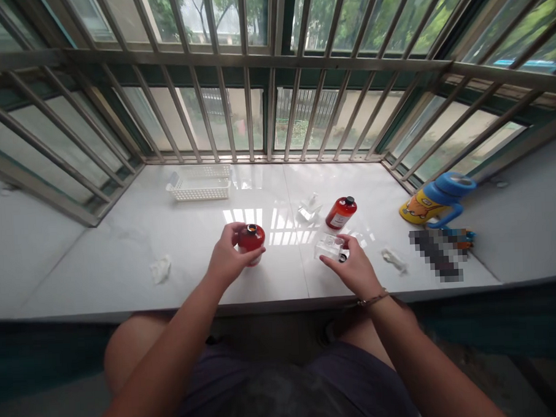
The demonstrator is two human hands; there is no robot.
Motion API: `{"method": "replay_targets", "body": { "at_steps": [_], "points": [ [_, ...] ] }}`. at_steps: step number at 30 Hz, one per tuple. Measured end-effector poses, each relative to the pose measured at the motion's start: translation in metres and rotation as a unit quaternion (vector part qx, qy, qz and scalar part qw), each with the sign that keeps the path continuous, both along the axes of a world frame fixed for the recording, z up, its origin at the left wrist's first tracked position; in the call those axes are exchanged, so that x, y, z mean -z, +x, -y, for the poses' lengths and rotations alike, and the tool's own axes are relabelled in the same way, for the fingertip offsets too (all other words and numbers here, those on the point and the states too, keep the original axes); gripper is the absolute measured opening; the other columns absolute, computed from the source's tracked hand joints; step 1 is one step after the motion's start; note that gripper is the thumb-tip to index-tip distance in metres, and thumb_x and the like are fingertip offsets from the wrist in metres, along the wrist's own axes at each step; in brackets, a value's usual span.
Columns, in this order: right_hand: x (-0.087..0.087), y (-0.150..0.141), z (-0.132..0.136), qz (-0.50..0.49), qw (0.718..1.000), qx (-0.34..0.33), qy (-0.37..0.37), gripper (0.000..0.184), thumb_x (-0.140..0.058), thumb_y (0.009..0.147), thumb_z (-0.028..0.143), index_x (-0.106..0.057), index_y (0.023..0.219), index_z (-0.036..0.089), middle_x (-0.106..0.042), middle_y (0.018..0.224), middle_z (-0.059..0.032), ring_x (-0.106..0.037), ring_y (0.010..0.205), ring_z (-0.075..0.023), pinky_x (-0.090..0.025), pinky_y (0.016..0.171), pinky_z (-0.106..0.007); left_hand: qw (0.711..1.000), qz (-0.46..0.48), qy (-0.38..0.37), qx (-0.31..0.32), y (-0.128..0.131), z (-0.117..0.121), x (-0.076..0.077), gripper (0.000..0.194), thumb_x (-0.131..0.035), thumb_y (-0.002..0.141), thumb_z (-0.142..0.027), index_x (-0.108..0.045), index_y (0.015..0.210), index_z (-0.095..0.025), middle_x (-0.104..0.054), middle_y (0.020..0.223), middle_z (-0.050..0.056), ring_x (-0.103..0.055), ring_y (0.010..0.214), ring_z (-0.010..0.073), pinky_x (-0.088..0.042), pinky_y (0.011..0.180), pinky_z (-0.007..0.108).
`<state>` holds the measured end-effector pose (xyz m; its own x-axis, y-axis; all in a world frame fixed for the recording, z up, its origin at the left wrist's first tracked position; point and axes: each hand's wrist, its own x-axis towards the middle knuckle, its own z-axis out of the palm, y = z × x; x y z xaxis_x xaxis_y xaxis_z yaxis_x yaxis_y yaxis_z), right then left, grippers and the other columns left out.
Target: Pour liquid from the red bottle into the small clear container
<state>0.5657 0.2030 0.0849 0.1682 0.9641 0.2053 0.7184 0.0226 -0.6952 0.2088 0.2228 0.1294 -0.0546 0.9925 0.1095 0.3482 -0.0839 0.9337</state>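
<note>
My left hand (227, 255) is wrapped around a round red bottle (251, 237) that stands upright on the white windowsill (271, 270), its top uncapped. My right hand (352, 267) grips a small clear glass bottle (329, 247) lying on its side on the sill. Behind it a second red bottle (341, 212) with a black cap and white label lies tilted. A clear plastic pump part (308, 208) rests just left of that bottle.
A white plastic basket (201, 182) sits at the back left. Crumpled tissues lie at the left (160, 268) and right (394, 260). A yellow and blue mug (437, 200) lies on its side at the right. Metal window bars (255, 111) close off the far side.
</note>
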Motion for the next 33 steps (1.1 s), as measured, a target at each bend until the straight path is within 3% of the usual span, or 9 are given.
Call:
{"method": "replay_targets", "body": {
  "at_steps": [4,8,13,17,22,26,29,31,33],
  "points": [
    [0.001,-0.004,-0.029,0.009,0.999,-0.029,-0.019,0.077,-0.082,0.078,0.056,-0.053,0.14,0.021,-0.063,0.138,-0.0166,-0.067,0.12,-0.0358,-0.057,0.102,-0.05,0.997,0.041,-0.026,0.053,0.002,-0.047,0.009,0.079,-0.101,0.065,-0.041,-0.057,0.129,-0.026,-0.069,0.132,0.011,-0.07,0.121,0.0316,-0.058,0.105,0.053],
    [0.012,-0.011,-0.054,0.01,0.999,-0.035,-0.036,0.075,-0.08,0.08,0.051,-0.051,0.142,0.021,-0.059,0.142,-0.0182,-0.068,0.12,-0.0364,-0.06,0.099,-0.05,0.993,0.062,-0.036,0.098,0.003,-0.082,0.014,0.077,-0.1,0.066,-0.036,-0.056,0.129,-0.026,-0.067,0.137,0.012,-0.068,0.125,0.031,-0.055,0.11,0.054],
    [0.028,-0.016,-0.076,0.011,0.999,-0.035,-0.025,0.073,-0.081,0.079,0.048,-0.052,0.14,0.02,-0.06,0.138,-0.0174,-0.067,0.122,-0.0362,-0.059,0.103,-0.052,0.978,0.064,-0.052,0.191,0.001,-0.112,0.016,0.071,-0.096,0.072,-0.032,-0.056,0.13,-0.026,-0.066,0.139,0.012,-0.068,0.124,0.0295,-0.053,0.111,0.054],
    [0.027,-0.016,-0.079,0.011,0.999,-0.044,-0.013,0.073,-0.082,0.08,0.047,-0.053,0.141,0.019,-0.061,0.138,-0.0178,-0.063,0.129,-0.0381,-0.054,0.11,-0.055,0.96,0.091,-0.08,0.254,-0.002,-0.126,0.018,0.072,-0.094,0.073,-0.029,-0.055,0.133,-0.025,-0.067,0.136,0.013,-0.068,0.124,0.0294,-0.051,0.111,0.054],
    [0.019,0.018,-0.054,0.028,0.997,-0.031,0.069,0.062,-0.071,0.093,0.057,-0.055,0.141,0.021,-0.063,0.139,-0.0178,-0.061,0.131,-0.0359,-0.052,0.112,-0.054,0.943,0.072,-0.114,0.305,-0.01,-0.138,0.017,0.074,-0.091,0.076,-0.03,-0.055,0.141,-0.027,-0.066,0.141,0.013,-0.066,0.131,0.0327,-0.05,0.114,0.056],
    [0.024,0.078,-0.017,0.085,0.986,0.088,0.112,0.046,-0.058,0.099,0.057,-0.064,0.128,0.022,-0.069,0.126,-0.016,-0.064,0.12,-0.0342,-0.056,0.099,-0.051,0.944,-0.02,-0.095,0.314,-0.02,-0.15,0.014,0.078,-0.088,0.077,-0.033,-0.057,0.149,-0.033,-0.055,0.158,0.01,-0.055,0.146,0.0354,-0.039,0.127,0.059],
    [0.029,0.123,0.013,0.128,0.976,0.148,0.092,0.041,-0.055,0.097,0.057,-0.07,0.113,0.023,-0.073,0.114,-0.015,-0.066,0.112,-0.0347,-0.056,0.09,-0.05,0.94,-0.072,-0.075,0.324,-0.027,-0.151,0.013,0.089,-0.083,0.081,-0.037,-0.045,0.161,-0.036,-0.049,0.166,0.009,-0.046,0.154,0.0369,-0.034,0.13,0.061],
    [0.032,0.143,0.034,0.135,0.971,0.186,0.074,0.042,-0.054,0.095,0.059,-0.072,0.108,0.023,-0.073,0.11,-0.0153,-0.067,0.104,-0.0346,-0.057,0.083,-0.049,0.945,-0.095,-0.068,0.304,-0.031,-0.141,0.011,0.094,-0.08,0.085,-0.038,-0.034,0.167,-0.035,-0.046,0.168,0.01,-0.043,0.157,0.0362,-0.032,0.131,0.063],
    [0.034,0.153,0.055,0.128,0.964,0.227,0.059,0.043,-0.054,0.092,0.06,-0.073,0.108,0.024,-0.072,0.108,-0.0157,-0.068,0.089,-0.0327,-0.056,0.075,-0.05,0.963,-0.121,-0.047,0.237,-0.036,-0.119,0.009,0.09,-0.076,0.089,-0.039,-0.032,0.167,-0.034,-0.048,0.168,0.01,-0.043,0.157,0.0338,-0.032,0.131,0.062]
  ]
}}
